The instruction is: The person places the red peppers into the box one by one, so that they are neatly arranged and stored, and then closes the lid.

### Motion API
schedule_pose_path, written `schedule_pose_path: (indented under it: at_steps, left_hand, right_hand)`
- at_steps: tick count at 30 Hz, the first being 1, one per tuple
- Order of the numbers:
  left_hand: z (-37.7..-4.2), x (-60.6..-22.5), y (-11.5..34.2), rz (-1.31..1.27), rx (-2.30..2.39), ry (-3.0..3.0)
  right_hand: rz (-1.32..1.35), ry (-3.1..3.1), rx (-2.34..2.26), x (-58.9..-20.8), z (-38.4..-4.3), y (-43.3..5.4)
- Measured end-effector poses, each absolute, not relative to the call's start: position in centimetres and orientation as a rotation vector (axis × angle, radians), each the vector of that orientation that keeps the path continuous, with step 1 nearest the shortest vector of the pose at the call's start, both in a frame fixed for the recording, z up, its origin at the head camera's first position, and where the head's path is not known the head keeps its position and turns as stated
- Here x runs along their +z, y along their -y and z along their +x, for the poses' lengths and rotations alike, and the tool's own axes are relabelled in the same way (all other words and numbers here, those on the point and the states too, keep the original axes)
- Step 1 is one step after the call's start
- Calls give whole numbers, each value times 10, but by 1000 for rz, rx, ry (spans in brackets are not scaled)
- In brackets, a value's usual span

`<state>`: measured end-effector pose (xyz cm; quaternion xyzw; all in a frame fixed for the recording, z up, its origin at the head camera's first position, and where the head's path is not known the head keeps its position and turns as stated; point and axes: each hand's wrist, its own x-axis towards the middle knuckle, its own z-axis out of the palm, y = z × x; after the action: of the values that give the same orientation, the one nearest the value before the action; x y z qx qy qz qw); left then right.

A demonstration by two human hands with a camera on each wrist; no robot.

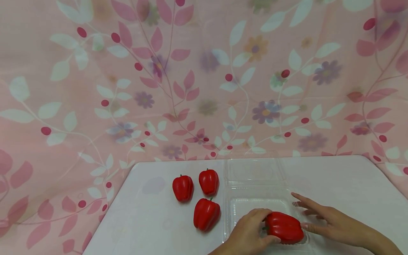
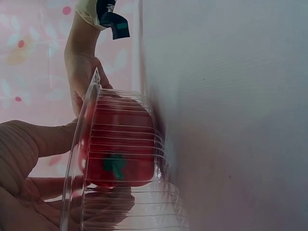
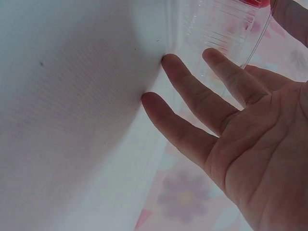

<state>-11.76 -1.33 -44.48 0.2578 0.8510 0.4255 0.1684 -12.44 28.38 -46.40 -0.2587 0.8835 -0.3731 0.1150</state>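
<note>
A red bell pepper (image 1: 284, 227) lies on its side in the near part of a clear plastic clamshell box (image 1: 237, 207), its green stem pointing left. My left hand (image 1: 248, 232) holds the pepper at the stem end, fingers on the far side and thumb on the near side. In the left wrist view the pepper (image 2: 120, 137) shows through the ribbed box wall. At the pepper's other end is my right hand (image 1: 333, 221), thumb tip right at it and fingers spread over the box's right edge. The right wrist view shows these fingers (image 3: 192, 101) extended close to the tabletop.
Three more red bell peppers, one at the back left (image 1: 183, 188), one at the back right (image 1: 208, 182) and one nearer (image 1: 206, 214), stand left of the box. The box's lid (image 1: 255, 170) lies folded back on the white table (image 1: 146, 219). A floral curtain (image 1: 204, 78) hangs behind.
</note>
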Motion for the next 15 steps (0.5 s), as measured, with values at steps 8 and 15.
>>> schedule_pose_path:
  at_steps: [8,15]
  left_hand:
    - [-116,-435,17,664,1164,-2487]
    - [-116,-430,28,626,1201,-2468]
  right_hand:
    - [-730,-2570,-1120,-465,-123,-284]
    - [-709,-2554,-1138,-465,-125,-282]
